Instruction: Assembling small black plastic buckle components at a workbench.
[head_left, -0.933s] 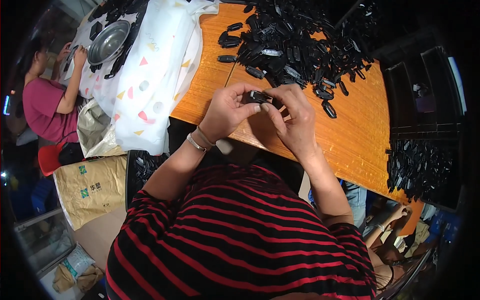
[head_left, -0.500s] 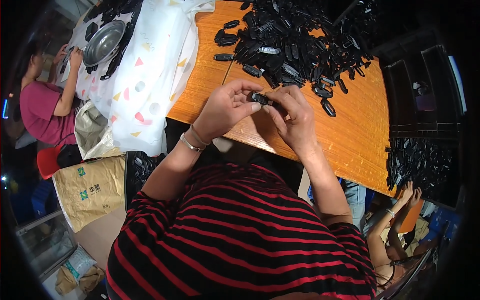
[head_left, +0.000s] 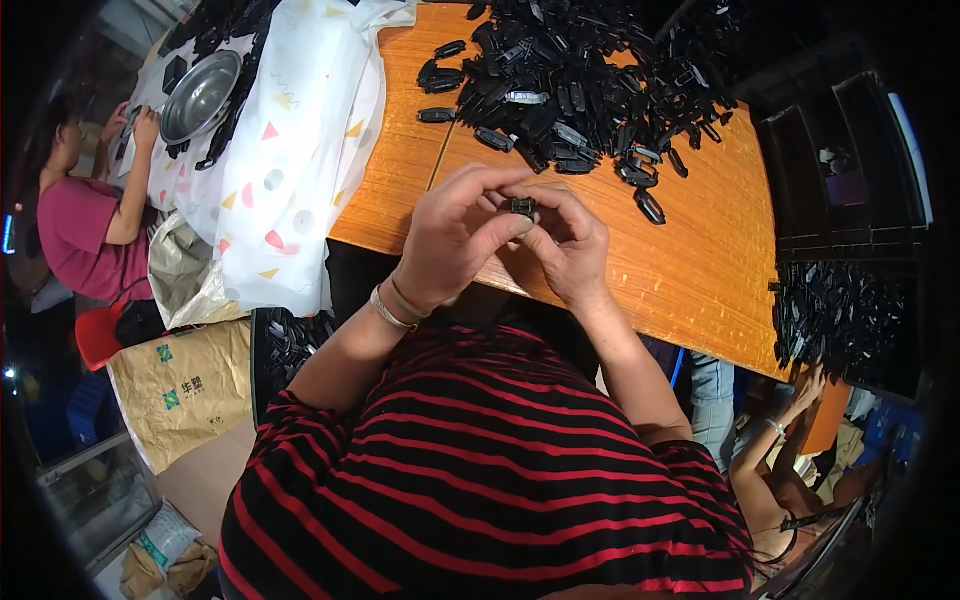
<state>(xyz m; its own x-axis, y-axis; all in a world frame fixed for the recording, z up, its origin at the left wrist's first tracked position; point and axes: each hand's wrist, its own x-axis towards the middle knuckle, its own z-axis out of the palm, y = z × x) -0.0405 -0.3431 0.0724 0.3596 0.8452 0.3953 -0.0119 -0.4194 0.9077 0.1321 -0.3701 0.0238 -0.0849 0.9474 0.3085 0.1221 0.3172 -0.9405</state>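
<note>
Over the front edge of the wooden table [head_left: 680, 290], my left hand [head_left: 450, 235] and my right hand [head_left: 572, 245] meet around a small black plastic part [head_left: 522, 207]. Thumbs and fingertips of both hands are closed on it. One squarish end of the part faces up between the thumbs; the rest is hidden by my fingers. Beyond my hands lies a big heap of similar elongated black plastic parts [head_left: 570, 100], several of them loose at its near side.
Left of the table, a patterned white cloth [head_left: 300, 150] covers a surface with a metal bowl [head_left: 203, 98]. A person in a maroon top [head_left: 95, 230] works there. At right, another person's hand [head_left: 808, 390] is by a second black heap [head_left: 840, 315]. A brown sack [head_left: 185, 390] stands lower left.
The black part has been turned from lying lengthwise to end-on between my fingers. My hands have drawn closer together around it. The view has shifted slightly.
</note>
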